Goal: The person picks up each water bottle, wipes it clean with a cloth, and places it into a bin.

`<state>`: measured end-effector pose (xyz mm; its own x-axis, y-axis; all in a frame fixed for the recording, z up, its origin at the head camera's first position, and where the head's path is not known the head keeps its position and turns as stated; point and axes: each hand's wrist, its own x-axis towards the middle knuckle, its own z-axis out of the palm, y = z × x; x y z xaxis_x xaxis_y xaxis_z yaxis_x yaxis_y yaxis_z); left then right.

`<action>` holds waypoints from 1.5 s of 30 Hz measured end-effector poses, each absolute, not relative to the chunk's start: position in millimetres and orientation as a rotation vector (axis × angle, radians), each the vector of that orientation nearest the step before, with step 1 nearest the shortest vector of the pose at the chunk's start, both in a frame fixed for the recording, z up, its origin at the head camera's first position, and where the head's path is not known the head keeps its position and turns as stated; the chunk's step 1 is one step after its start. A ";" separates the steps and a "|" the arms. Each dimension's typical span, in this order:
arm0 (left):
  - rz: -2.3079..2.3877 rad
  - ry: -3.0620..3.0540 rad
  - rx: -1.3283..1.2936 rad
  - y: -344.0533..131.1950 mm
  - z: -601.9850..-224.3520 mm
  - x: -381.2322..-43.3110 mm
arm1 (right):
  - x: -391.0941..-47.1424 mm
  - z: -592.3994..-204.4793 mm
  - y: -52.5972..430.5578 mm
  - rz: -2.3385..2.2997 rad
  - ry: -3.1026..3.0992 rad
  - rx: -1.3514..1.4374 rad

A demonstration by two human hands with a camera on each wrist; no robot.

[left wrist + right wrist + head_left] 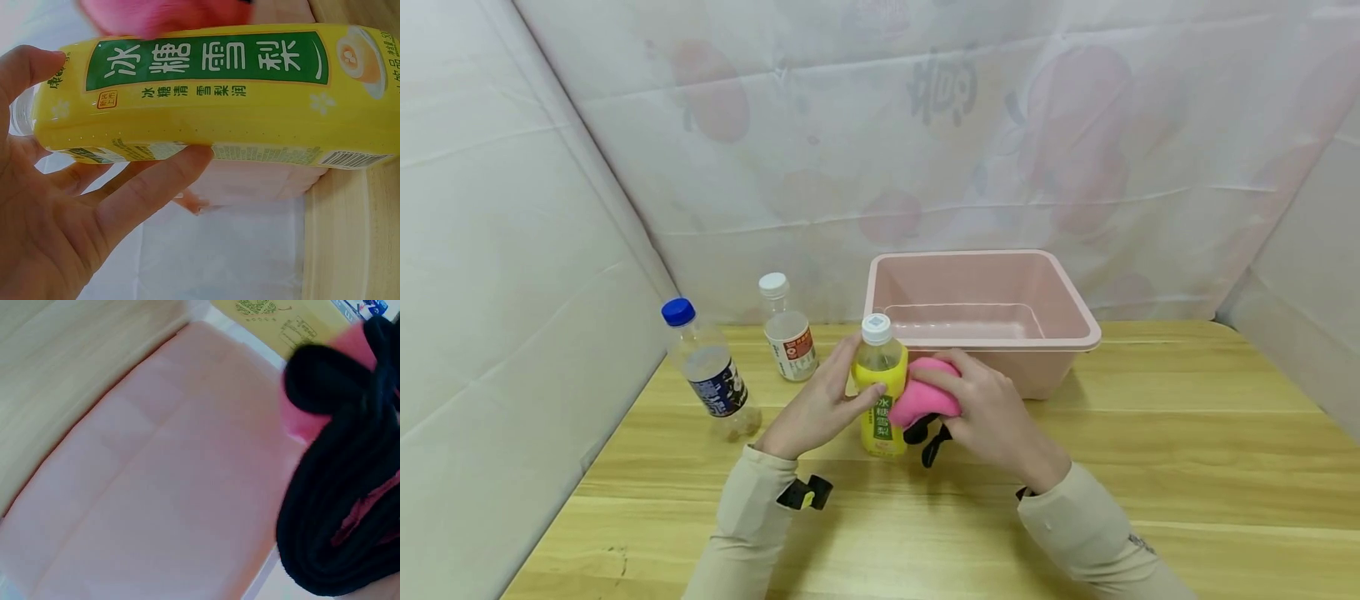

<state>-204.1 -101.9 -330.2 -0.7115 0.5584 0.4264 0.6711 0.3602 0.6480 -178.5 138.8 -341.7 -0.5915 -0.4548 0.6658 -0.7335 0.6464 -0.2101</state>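
Hand, left (820, 410): gripping yellow bottle (883, 415), upright before pink bin (985, 343). Hand, right (992, 408): holding pink-and-black cloth (927, 398) at bottle's side. Likely step: wiping; next stroke calls for steady left grip. Pose: left thumb in front, right forearm angled inward. Leftward: white-capped bottle (792, 343), blue-capped bottle (718, 387).

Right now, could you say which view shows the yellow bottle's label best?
The left wrist view: the label shows large, its characters readable. The head view shows it smaller, partly behind the left hand; the right wrist view catches only a yellow patch.
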 end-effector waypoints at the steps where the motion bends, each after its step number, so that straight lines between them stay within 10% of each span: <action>1: -1.281 -2.476 -1.131 -101.8 -330.7 -204.3 | -179.0 -340.7 138.6 0.672 -2.245 0.918; 15: -1.301 -2.486 -1.151 -99.9 -331.3 -205.9 | -175.0 -330.2 142.8 1.428 -1.964 0.853; 45: -1.275 -2.511 -1.098 -101.3 -330.2 -203.1 | -183.2 -363.8 150.8 0.452 -2.754 1.070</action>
<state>-203.1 -101.3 -330.2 -0.7300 0.5515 0.4037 0.6513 0.3823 0.6555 -183.2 150.8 -363.8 -0.7336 -0.6329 0.2475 -0.6788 0.6997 -0.2229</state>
